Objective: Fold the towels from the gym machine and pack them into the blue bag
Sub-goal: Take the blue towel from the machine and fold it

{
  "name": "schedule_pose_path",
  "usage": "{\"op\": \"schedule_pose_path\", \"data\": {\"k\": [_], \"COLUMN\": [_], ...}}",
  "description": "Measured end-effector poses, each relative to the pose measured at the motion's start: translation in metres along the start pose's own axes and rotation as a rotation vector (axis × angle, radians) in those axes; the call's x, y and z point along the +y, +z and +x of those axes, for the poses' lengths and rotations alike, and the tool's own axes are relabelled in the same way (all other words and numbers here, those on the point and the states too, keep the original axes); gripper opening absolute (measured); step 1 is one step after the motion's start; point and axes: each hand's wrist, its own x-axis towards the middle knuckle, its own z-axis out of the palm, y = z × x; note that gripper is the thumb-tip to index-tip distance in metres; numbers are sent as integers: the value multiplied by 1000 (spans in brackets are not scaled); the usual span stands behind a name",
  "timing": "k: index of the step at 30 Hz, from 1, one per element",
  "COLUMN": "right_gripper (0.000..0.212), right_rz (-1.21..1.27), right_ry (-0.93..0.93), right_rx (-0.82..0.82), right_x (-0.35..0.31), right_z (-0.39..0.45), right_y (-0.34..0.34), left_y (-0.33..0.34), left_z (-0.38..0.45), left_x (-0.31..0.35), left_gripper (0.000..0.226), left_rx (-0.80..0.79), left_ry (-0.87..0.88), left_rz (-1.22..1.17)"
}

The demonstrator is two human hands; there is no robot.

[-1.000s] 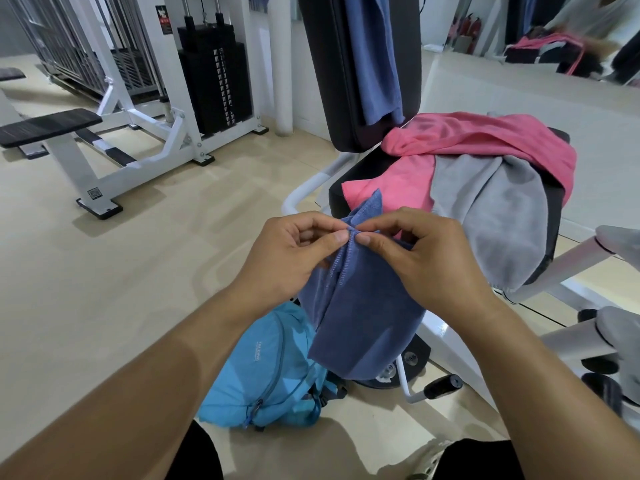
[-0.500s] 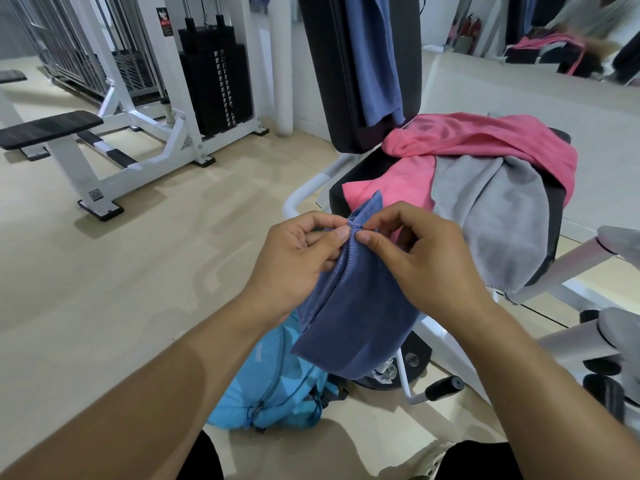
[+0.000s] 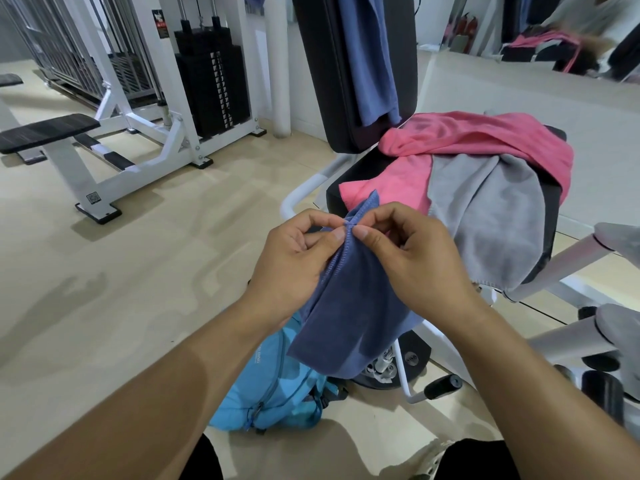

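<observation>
A pink towel (image 3: 485, 140) and a grey towel (image 3: 491, 216) are draped over the gym machine's seat (image 3: 550, 209); a blue bag (image 3: 273, 386) lies on the floor below, while a dark blue towel (image 3: 349, 313) is pinched at its stitched edge by the left hand (image 3: 294, 261) and right hand (image 3: 415, 258).
</observation>
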Motion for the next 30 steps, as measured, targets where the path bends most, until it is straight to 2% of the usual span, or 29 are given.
{"op": "schedule_pose_path", "data": {"k": [5,9,14,19,26,30], "right_gripper": [12,12,7,8,9,8], "right_rz": [24,67,113,-82,-168,-249], "right_ry": [29,47,69,37,-31,-57], "right_rx": [31,47,29,-98,-11,-35], "right_x": [0,-1,0,6,5,5], "right_z": [0,0,-1,2,3,2], "right_y": [1,2,1,-10,-12,-9], "left_y": [1,0,0,-6,-9,-13], "left_z": [-1,-1,-2,1,3,4], "left_x": [-1,-1,-4,-3,-4,-3], "left_gripper": [10,7,20,20,21,22], "left_rx": [-36,-62,-92,-91,-84,-114], "left_ry": [-2,6,22,63,58,22], "left_rz": [-22,-22,2,92,179,262]}}
